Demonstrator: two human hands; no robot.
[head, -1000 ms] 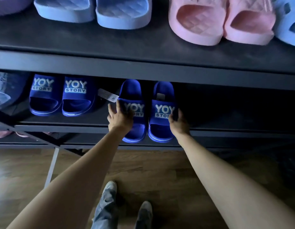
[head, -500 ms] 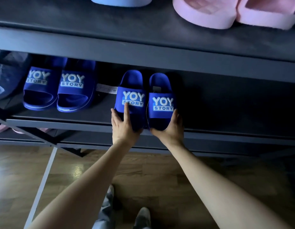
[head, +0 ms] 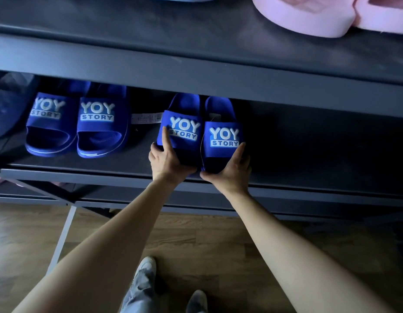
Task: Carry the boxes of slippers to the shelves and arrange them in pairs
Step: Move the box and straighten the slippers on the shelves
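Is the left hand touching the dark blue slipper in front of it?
Touching. Head view: the left hand cups the slipper at its near end, forefinger on its strap.

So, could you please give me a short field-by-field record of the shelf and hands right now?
left hand: grips toe of held blue pair, left slipper
right hand: grips toe of its right slipper
held blue pair: side by side, on middle shelf
second blue pair: further left, same shelf, untouched
tag: lies between the pairs
upper shelf: pink slippers on it
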